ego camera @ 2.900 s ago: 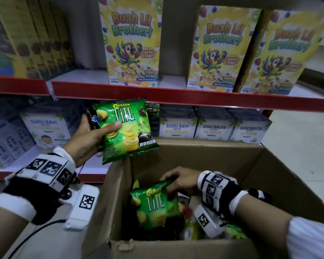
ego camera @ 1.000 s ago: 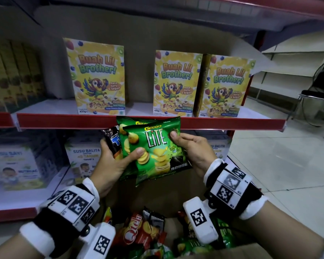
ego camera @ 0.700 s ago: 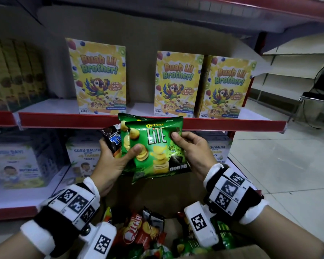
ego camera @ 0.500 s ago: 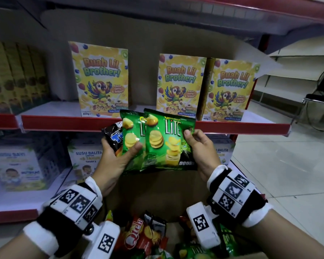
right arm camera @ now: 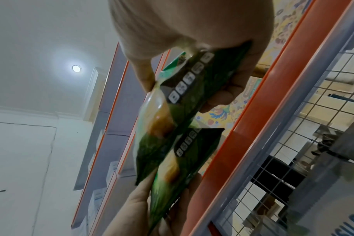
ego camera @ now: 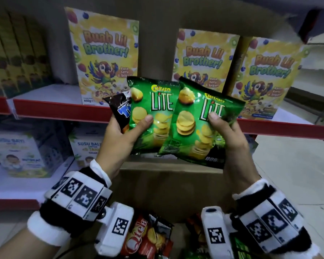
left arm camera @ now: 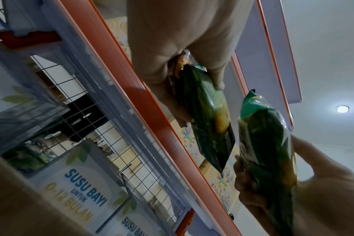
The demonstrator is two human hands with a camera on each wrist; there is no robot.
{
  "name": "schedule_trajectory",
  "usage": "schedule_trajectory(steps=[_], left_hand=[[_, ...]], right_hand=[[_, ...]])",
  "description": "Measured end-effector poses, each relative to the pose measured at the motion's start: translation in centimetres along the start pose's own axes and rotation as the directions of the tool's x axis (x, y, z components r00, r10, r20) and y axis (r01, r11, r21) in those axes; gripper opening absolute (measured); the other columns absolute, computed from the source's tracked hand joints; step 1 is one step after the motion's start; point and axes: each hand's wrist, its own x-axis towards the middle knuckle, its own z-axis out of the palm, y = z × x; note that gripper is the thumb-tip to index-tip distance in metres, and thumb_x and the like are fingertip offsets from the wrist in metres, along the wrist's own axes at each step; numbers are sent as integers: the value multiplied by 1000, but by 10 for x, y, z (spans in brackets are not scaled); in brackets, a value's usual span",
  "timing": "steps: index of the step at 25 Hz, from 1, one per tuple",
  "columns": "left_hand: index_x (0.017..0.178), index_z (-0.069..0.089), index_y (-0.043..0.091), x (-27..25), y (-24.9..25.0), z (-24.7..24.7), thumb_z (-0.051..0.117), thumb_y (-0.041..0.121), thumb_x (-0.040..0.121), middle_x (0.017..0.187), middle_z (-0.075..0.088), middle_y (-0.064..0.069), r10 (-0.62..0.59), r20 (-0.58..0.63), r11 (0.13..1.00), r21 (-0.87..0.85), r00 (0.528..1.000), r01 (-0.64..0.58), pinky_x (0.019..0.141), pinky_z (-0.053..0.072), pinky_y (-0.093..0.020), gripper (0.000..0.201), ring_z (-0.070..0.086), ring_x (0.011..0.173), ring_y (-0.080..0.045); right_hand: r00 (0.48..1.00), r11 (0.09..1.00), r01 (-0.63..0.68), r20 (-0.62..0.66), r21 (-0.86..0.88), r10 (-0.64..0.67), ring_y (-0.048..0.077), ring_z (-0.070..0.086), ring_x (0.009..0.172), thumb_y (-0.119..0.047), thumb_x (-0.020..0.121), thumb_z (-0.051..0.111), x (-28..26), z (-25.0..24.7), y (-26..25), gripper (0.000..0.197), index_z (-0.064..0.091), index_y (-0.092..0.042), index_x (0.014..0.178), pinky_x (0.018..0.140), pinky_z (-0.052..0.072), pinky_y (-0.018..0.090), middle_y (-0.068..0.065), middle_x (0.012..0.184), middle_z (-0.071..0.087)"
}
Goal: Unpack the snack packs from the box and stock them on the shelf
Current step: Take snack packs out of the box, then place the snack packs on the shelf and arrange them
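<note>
My left hand grips a green Chitato Lite pack with a black snack pack tucked behind it. My right hand holds a second green Chitato Lite pack, which overlaps the first one's right edge. Both packs are raised in front of the red-edged shelf. The left wrist view shows the left-hand pack and the right-hand pack edge-on. In the right wrist view the right-hand pack sits pinched between thumb and fingers. The cardboard box is below, with more snack packs inside.
Yellow cereal boxes stand on the upper shelf, with gaps between them. Milk-formula boxes fill the lower shelf. A pale tiled floor lies to the right. Wire mesh backs the shelving.
The right hand took a green pack out of the box and raised it beside the left hand's pack. Over the last second both packs rose and the right one slid rightward, off the left one.
</note>
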Motion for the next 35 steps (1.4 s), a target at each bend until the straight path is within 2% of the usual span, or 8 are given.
schedule_trajectory(steps=[6,11,13,17,20,25,30,35], left_hand=[[132,48,18,21,-18,9,73,47,74,122,64,12,13,-6,985,171,1000,-12,89,46,-10,69,60,112,1],[141,39,9,6,2,17,65,42,81,138,55,-2,-152,-50,965,206,987,160,110,40,-40,73,51,128,-14],[140,40,11,0,29,25,64,45,80,136,57,0,-224,-98,957,164,970,237,108,41,-41,73,53,127,-15],[141,38,8,14,110,39,64,46,84,138,55,-2,-225,-172,953,165,959,253,108,41,-37,73,52,128,-16],[139,39,0,51,202,51,65,39,87,137,54,-9,-191,-197,958,175,962,226,110,39,-45,70,51,128,-20],[128,46,-1,125,358,61,64,61,76,122,63,13,-78,-225,979,169,971,118,96,46,-17,83,59,114,-1],[132,43,-4,193,483,66,63,26,78,122,62,1,37,-224,993,120,974,-10,91,49,-15,64,62,108,0],[134,43,13,241,577,60,67,32,74,127,63,-1,105,-202,992,92,974,-88,101,47,-36,67,60,117,-13]], right_hand=[[999,991,28,-39,-132,-33,13,63,112,-53,71,74,16,8,11,65,53,-26,126,98,50,41,-6,119,66],[984,978,-180,-36,-106,177,11,62,113,-46,71,73,16,26,-22,67,48,-26,131,96,52,35,-8,123,65],[962,955,-273,-58,-118,268,10,59,117,-48,64,73,13,30,-50,83,41,-25,138,97,50,31,-9,128,61],[952,948,-303,-67,-93,298,8,64,99,-39,59,68,24,38,-131,80,45,-22,133,83,52,20,-14,107,67],[962,958,-274,-27,-82,273,12,63,107,-30,65,72,50,56,-220,78,42,-20,136,89,53,25,-7,117,66],[987,984,-145,61,-104,151,11,62,110,-38,67,71,106,98,-363,74,44,-23,134,92,51,27,-8,118,66],[995,998,-12,99,-57,17,10,66,101,-26,72,72,157,144,-490,47,54,-40,113,85,54,27,-10,109,69],[984,991,125,132,-57,-116,-2,64,97,-32,70,70,184,180,-584,53,51,-32,119,76,50,11,-21,106,68]])
